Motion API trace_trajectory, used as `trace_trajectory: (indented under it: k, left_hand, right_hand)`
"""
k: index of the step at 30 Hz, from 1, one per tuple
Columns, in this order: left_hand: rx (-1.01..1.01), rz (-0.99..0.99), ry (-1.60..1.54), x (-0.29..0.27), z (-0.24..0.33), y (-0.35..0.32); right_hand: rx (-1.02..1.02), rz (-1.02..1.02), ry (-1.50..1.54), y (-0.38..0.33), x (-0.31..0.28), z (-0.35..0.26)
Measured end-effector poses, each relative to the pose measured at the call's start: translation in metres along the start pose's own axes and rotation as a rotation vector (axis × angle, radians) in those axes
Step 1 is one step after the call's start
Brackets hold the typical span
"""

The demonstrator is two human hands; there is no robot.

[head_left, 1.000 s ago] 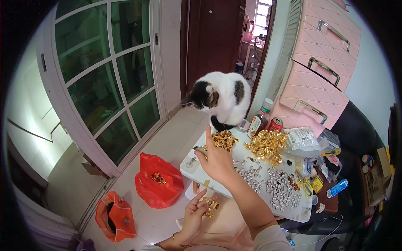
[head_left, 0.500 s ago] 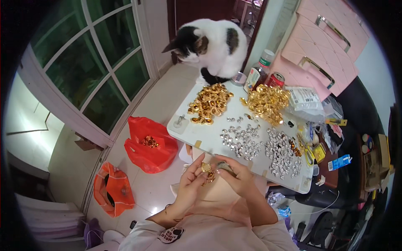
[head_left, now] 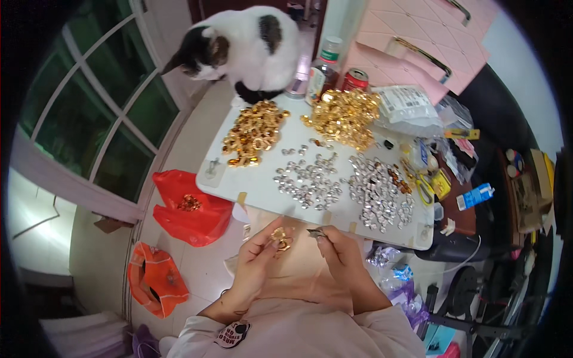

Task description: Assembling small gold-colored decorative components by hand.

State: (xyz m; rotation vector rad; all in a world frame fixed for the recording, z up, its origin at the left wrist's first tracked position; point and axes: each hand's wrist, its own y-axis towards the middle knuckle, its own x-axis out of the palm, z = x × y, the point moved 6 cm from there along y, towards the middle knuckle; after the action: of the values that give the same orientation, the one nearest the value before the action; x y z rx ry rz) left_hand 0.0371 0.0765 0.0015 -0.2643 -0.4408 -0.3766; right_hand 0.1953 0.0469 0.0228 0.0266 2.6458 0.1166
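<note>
In front of the white table's near edge, my left hand (head_left: 256, 252) pinches a small gold-coloured ornament (head_left: 282, 240). My right hand (head_left: 339, 253), a short way to its right, grips a small dark metal tool (head_left: 316, 232) with a pointed tip; its exact kind is too small to tell. The tool is apart from the ornament. Over on the white table (head_left: 250, 186) lie two heaps of gold ornaments, a left heap (head_left: 255, 132) and a right heap (head_left: 343, 119). Nearer me are spread silvery faceted pieces (head_left: 309, 181), with more silvery pieces (head_left: 377, 191) to the right.
A black-and-white cat (head_left: 250, 51) sits at the table's far left. Behind the right heap stand a bottle (head_left: 322, 74) and a red can (head_left: 355, 79), beside a plastic packet (head_left: 409, 107). Yellow scissors (head_left: 425, 191) lie right. A red bag (head_left: 206, 218) and an orange bag (head_left: 170, 286) are on the floor.
The view has shifted, so the table and cat appear further left and higher. My right hand and its tool have drawn away from the ornament in my left hand.
</note>
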Motion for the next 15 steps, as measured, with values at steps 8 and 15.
trace_trajectory:
  k: [8, 15]
  left_hand:
    - [-0.046, 0.028, -0.022, -0.002, -0.012, 0.005]
    - [-0.074, -0.018, -0.081, 0.008, -0.019, 0.008]
  right_hand:
    - [-0.013, 0.301, -0.26, -0.009, -0.085, 0.01]
    - [0.142, 0.411, -0.658, 0.0, -0.143, 0.035]
